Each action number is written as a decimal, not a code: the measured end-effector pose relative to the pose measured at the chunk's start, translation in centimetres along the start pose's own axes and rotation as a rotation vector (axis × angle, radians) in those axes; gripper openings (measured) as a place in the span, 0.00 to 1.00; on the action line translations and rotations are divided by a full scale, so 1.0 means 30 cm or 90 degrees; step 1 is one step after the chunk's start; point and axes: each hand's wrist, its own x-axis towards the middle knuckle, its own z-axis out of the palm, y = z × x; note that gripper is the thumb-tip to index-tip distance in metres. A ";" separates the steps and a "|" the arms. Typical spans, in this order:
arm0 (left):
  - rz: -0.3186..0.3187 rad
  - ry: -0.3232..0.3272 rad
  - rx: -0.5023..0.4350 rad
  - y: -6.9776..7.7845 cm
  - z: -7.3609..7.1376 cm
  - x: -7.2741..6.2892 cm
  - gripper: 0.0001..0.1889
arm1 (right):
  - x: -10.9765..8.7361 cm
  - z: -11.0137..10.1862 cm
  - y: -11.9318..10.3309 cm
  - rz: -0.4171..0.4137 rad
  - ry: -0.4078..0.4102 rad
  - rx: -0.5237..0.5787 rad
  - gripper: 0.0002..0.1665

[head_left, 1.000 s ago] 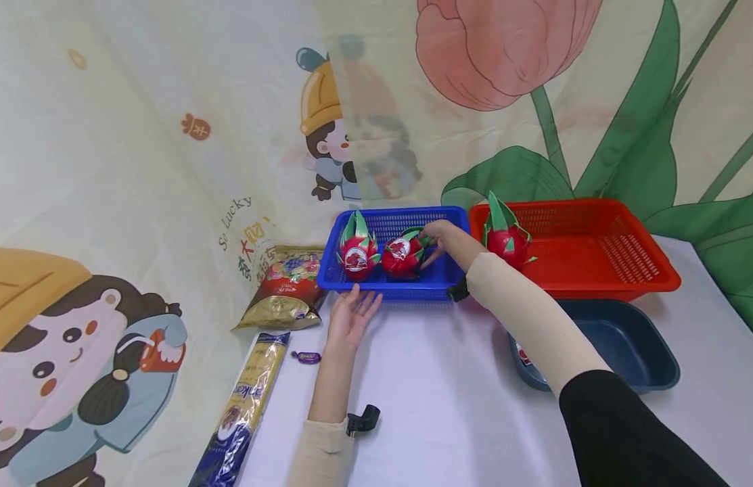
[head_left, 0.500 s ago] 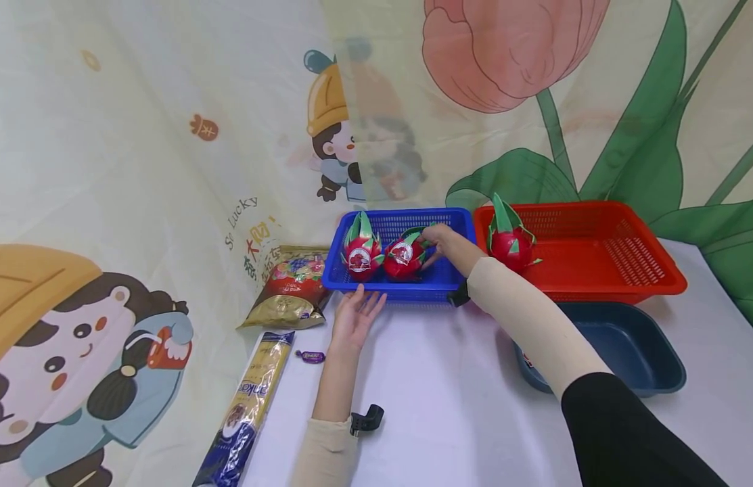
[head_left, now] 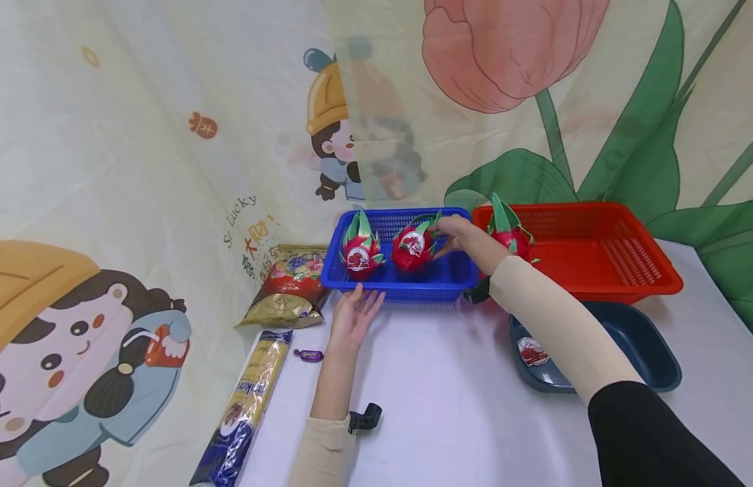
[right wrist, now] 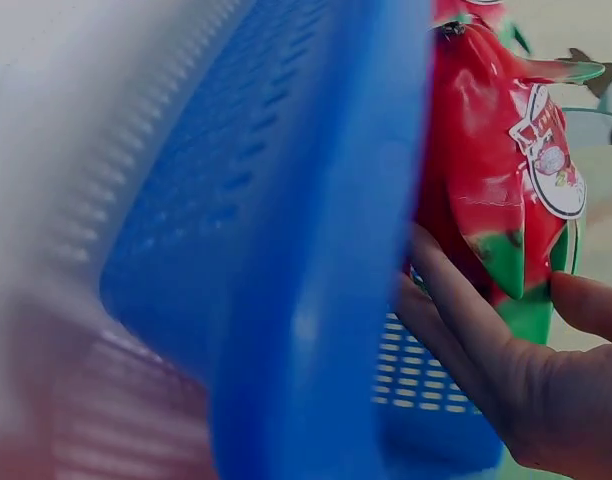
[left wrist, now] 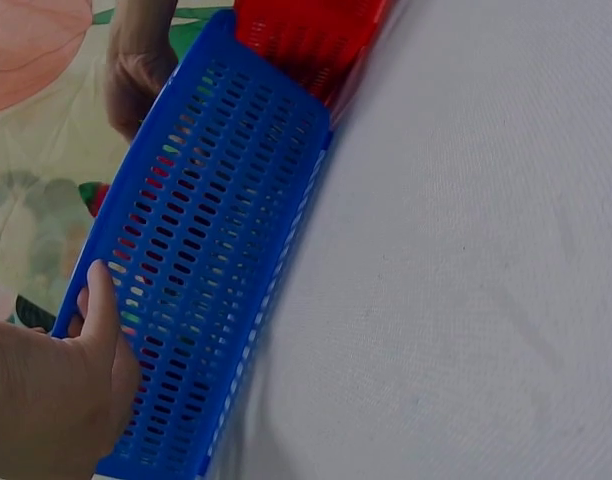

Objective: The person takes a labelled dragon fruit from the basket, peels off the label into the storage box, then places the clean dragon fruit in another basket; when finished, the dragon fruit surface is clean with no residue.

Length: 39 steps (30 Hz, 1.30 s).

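Note:
In the head view my right hand (head_left: 458, 235) grips a red dragon fruit (head_left: 410, 251) with green leaf tips and a round label, inside the blue basket (head_left: 394, 291). The right wrist view shows the thumb on one side of this dragon fruit (right wrist: 476, 150) and the fingers (right wrist: 456, 310) on the other. Left of it, a second dragon fruit (head_left: 359, 257) stands in the same basket. My left hand (head_left: 350, 316) touches the basket's front rim, palm up, with fairly straight fingers. In the left wrist view one finger (left wrist: 101, 305) lies along the perforated blue wall.
A red basket (head_left: 601, 250) adjoins on the right, holding another dragon fruit (head_left: 511, 238) partly behind my arm. Before it sits a dark blue basin (head_left: 647, 345) with a label inside. Left stand a red-gold bag (head_left: 285, 291), a long blue-gold packet (head_left: 248, 399) and a purple candy (head_left: 309, 355).
My right hand has moved slightly right and up, and the gripped dragon fruit has shifted with it, away from the other one. The left hand stays at the basket's rim.

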 end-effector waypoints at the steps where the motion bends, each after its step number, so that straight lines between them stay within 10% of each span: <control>1: 0.000 0.000 0.000 0.000 0.000 0.000 0.09 | -0.012 -0.007 -0.006 -0.005 -0.004 -0.001 0.50; 39: -0.018 -0.002 -0.007 0.004 -0.002 0.003 0.11 | -0.332 -0.052 0.007 -0.134 -0.068 -0.003 0.32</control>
